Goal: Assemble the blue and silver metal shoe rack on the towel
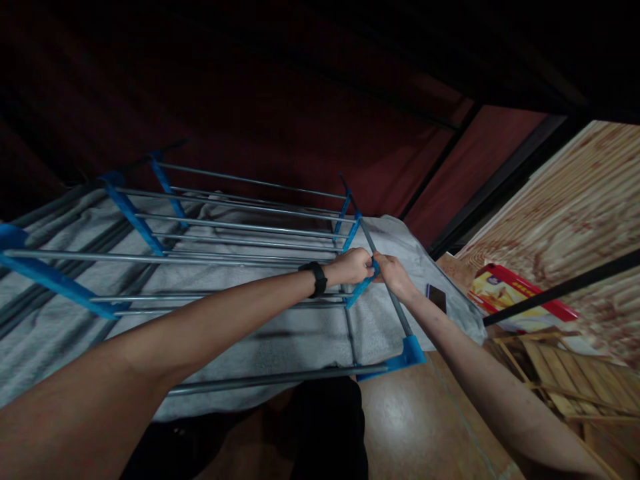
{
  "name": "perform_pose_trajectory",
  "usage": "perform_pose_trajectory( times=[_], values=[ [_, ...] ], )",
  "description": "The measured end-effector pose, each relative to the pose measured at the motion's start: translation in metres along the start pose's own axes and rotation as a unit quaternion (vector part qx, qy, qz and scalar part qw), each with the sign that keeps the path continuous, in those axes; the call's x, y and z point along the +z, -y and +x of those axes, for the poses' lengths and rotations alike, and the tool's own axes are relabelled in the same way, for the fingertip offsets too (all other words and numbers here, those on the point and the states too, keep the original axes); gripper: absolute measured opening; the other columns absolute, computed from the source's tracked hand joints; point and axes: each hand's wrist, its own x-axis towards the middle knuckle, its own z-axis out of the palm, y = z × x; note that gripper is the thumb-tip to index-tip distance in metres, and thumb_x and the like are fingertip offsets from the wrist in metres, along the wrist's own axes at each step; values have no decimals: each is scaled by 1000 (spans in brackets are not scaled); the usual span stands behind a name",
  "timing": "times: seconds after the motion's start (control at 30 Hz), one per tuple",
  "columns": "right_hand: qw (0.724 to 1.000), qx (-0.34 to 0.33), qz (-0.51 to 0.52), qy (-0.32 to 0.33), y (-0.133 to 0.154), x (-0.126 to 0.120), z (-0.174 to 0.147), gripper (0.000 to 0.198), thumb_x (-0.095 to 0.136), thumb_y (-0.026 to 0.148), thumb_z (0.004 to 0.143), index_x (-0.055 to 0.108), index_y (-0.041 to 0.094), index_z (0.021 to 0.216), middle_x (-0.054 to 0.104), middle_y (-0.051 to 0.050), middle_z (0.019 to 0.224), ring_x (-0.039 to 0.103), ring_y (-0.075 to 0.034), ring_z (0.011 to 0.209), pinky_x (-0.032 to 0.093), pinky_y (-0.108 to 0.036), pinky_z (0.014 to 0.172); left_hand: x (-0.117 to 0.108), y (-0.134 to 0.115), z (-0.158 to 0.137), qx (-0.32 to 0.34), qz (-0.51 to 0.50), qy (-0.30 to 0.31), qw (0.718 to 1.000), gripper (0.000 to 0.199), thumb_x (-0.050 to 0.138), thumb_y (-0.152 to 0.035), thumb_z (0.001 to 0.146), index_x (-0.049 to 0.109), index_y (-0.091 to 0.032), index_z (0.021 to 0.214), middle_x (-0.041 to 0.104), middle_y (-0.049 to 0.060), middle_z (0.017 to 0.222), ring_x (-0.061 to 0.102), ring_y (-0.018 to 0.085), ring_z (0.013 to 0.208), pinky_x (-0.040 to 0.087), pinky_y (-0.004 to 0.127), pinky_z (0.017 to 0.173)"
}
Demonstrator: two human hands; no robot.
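A rack of grey metal tubes (pixel 250 227) joined by blue plastic brackets (pixel 133 213) lies on its side across a grey cloth (pixel 300 340). My left hand (pixel 353 265), with a black band at the wrist, is closed on a blue bracket (pixel 361 291) at the right side of the rack. Right against it, my right hand (pixel 394 273) has its fingers wrapped round the upright tube (pixel 399 310) where it meets that bracket. Its fingertips are partly hidden. Closer to me, a blue corner bracket (pixel 413 350) joins the tube's near end.
A phone (pixel 437 297) lies on the cloth beyond my right forearm. On the right are a red and yellow box (pixel 520 297) and a folded wooden slatted piece (pixel 580 377). A dark bar (pixel 565 287) crosses there. Dark red curtain (pixel 280 113) hangs behind the rack.
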Motion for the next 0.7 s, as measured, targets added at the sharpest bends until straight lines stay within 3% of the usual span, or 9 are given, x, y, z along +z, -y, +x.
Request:
perform_pose_trajectory(
  times=[0.2,0.7],
  values=[
    [1000,8,29,-1,2,0,-4,45,39,52,88,65,15,87,69,-8,77,66,-19,67,54,-26,61,1,4,4,-12,5,-15,1000,13,65,-25,75,65,-15,67,58,-2,59,52,12,58,40,21,57],
    [998,23,58,-12,-2,4,-3,43,41,54,84,62,16,82,69,-8,75,66,-20,67,54,-27,58,4,4,12,-47,6,17,999,16,63,-26,76,64,-14,66,57,-1,57,52,13,55,42,23,56]
  ],
)
